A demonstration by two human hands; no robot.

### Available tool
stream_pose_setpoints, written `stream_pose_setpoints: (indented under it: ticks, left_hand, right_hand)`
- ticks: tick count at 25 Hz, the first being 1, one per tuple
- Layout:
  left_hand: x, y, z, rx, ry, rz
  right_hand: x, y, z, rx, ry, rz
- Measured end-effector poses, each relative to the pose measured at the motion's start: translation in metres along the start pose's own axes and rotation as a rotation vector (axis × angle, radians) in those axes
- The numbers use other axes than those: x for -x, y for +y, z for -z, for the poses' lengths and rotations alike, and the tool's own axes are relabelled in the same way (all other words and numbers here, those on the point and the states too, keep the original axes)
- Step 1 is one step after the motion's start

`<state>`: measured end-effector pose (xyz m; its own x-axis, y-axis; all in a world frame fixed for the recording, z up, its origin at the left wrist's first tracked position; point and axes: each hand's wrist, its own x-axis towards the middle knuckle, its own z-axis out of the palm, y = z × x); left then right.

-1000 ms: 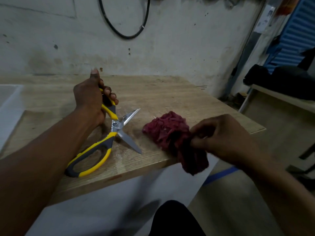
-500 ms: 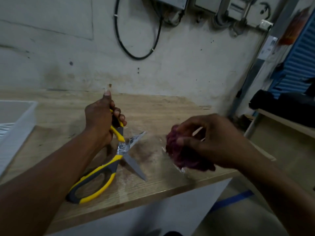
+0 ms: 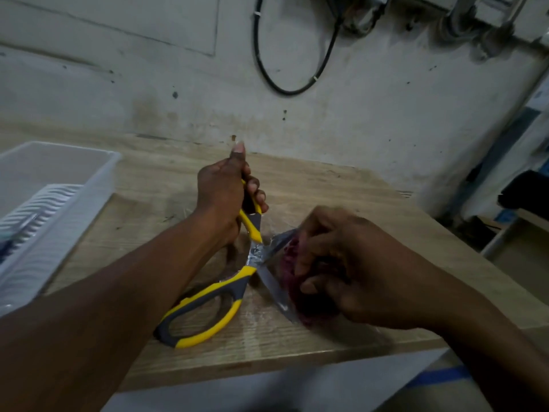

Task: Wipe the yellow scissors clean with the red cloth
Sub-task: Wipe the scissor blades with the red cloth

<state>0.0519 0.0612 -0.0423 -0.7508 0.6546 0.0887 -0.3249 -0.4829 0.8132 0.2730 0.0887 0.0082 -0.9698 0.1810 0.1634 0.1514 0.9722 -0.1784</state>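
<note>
The yellow and grey scissors (image 3: 208, 304) lie spread wide apart on the wooden table (image 3: 297, 346). My left hand (image 3: 222, 197) grips the far handle, thumb pointing up. The near handle loop rests on the table. My right hand (image 3: 341, 269) holds the bunched red cloth (image 3: 289, 263) and presses it between the two blades, against the near blade (image 3: 273, 286). Most of the cloth is hidden under my fingers. The far blade tip shows just left of my right hand.
A white plastic tray (image 3: 59, 203) with a ribbed insert stands on the table at the left. A stained wall (image 3: 386, 114) with a black cable loop rises right behind the table. The table's right edge drops to the floor, where blue tape (image 3: 439, 377) runs.
My right hand has carried the red cloth left and down from above the table onto the blades. My left hand keeps its grip on the far handle. The camera has tilted and moved closer.
</note>
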Motion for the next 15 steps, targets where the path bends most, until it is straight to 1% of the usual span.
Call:
stream_pose_setpoints:
  ticks: [1,2,3,6,8,10,11,13,15]
  left_hand:
    - [-0.001,-0.001,0.000,-0.003,0.005,-0.004]
    - [-0.002,-0.002,0.000,-0.006,0.011,-0.008]
    - [-0.002,-0.002,-0.001,-0.009,0.011,-0.007]
    - [-0.003,-0.003,-0.002,0.001,-0.009,0.000]
    - [-0.004,-0.003,-0.001,0.008,-0.007,0.003]
    - [-0.004,-0.004,-0.001,0.014,0.001,0.003]
    - [-0.004,-0.003,-0.001,0.012,0.003,0.002]
    - [-0.004,-0.002,0.000,0.013,-0.001,-0.003]
    - [-0.003,-0.001,0.000,0.022,-0.005,-0.008]
  right_hand:
    - [-0.006,0.000,-0.005,0.043,0.012,0.069]
    - [-0.011,0.000,-0.011,0.037,0.036,0.120]
    - [-0.012,0.001,-0.018,-0.038,0.067,0.142]
    - [-0.001,0.004,-0.032,-0.402,0.137,0.065]
    - [0.011,0.006,-0.033,-0.477,0.196,-0.007]
    - [0.017,0.009,-0.034,-0.434,0.305,-0.089]
    - [0.017,0.010,-0.037,-0.364,0.384,-0.135]
    - [0.013,0.012,-0.047,-0.146,0.514,-0.190]
    - [0.007,0.013,-0.064,0.028,0.538,-0.194]
